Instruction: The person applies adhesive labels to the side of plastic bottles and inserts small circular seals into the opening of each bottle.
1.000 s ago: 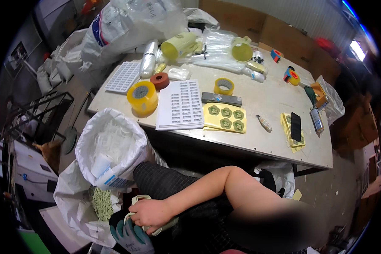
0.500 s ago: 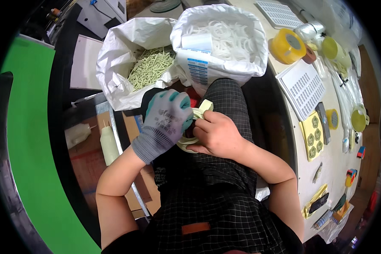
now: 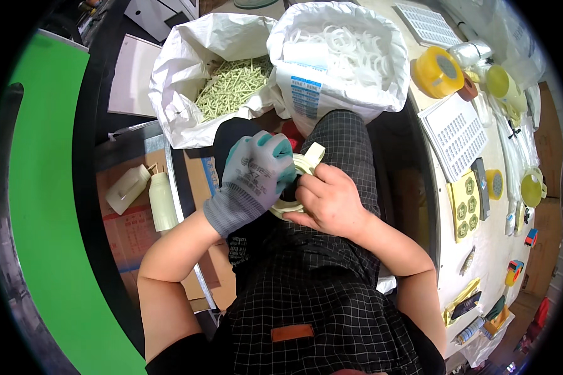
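Over my lap is a pale green ring-shaped plastic part (image 3: 306, 161) with a looped tab standing up at its upper right. My right hand (image 3: 333, 199), bare, is closed on its right side, fingers curled over the rim and thumb along the lower edge. Against the left side of the ring is my left hand (image 3: 256, 169), in a grey glove with teal fingers. Its fingers are curled into a fist; whatever they hold is hidden. Dark space shows through the ring's middle.
Ahead stand a white sack of pale green sticks (image 3: 231, 87) and a white sack of clear rings (image 3: 356, 50). Pale squeeze bottles (image 3: 162, 203) lie at left. The right-hand table (image 3: 441, 250) carries tape rolls (image 3: 438, 72), label sheets (image 3: 453, 131) and small tools.
The whole view has shifted slightly, with the sacks a little higher and further right. Both hands stay closed at the ring, in nearly the same pose.
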`<state>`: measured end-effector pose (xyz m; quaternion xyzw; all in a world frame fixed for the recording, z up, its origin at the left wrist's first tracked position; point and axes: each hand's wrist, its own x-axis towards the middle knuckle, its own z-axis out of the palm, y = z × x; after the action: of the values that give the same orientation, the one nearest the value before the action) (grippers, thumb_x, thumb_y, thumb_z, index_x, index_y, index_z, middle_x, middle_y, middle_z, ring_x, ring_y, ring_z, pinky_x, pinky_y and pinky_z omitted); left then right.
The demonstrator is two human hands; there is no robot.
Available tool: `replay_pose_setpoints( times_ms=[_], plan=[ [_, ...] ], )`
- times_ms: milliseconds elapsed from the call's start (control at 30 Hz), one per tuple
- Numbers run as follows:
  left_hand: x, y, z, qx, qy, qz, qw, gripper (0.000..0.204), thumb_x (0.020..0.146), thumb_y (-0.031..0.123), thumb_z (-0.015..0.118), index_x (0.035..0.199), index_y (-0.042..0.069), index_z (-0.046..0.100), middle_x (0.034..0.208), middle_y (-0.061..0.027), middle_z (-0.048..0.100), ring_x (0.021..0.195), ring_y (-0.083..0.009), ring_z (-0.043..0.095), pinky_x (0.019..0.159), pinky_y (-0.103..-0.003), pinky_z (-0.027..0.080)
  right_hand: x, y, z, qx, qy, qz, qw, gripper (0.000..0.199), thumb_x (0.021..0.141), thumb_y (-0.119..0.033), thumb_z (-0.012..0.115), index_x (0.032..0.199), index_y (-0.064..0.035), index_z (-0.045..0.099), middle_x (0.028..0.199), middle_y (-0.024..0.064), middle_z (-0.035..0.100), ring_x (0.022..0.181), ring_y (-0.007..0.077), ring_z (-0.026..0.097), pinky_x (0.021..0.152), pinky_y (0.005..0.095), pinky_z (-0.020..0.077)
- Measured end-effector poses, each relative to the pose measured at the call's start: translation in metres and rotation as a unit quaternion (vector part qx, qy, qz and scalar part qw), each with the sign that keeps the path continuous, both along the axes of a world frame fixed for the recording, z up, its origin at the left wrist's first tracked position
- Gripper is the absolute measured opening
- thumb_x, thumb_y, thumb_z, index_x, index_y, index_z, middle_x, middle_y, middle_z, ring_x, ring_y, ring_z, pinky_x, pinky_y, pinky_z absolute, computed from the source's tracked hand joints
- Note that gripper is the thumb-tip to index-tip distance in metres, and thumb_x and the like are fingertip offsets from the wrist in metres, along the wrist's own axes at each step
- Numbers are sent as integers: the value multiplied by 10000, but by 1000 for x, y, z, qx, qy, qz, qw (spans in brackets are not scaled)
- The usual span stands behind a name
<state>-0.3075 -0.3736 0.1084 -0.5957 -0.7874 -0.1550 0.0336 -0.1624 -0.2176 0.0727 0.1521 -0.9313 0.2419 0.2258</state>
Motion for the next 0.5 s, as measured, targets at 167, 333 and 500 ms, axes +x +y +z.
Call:
replay_pose_setpoints(
  times_ms=[167, 333, 500],
  plan=[
    [6, 8, 0, -54, 132, 31, 989, 140, 739, 197, 745, 799, 103, 660, 986, -55, 615, 904, -227, 625, 700, -378, 490, -2, -1, -2, -9, -3, -19, 1000, 390, 665, -360, 874, 813, -79, 648, 884, 33, 570, 804, 242, 538, 718, 373, 518],
    [3, 1, -12, 113, -148, 11, 982, 170, 846, 141, 785, 940, 62, 668, 1083, -88, 656, 967, -244, 660, 799, -370, 548, 15, 6, -8, -31, 46, -24, 998, 395, 714, -394, 879, 849, -85, 672, 973, 35, 633, 810, 246, 572, 708, 371, 499],
    [47, -23, -93, 194, -283, 69, 937, 572, 872, 315, 821, 1336, 72, 593, 1271, -170, 628, 1148, -359, 605, 995, -480, 519, 108, 32, -37, -144, 70, -185, 969, 720, 678, -391, 996, 1194, -82, 601, 1248, 167, 614, 805, 273, 663, 778, 410, 556]
  ],
)
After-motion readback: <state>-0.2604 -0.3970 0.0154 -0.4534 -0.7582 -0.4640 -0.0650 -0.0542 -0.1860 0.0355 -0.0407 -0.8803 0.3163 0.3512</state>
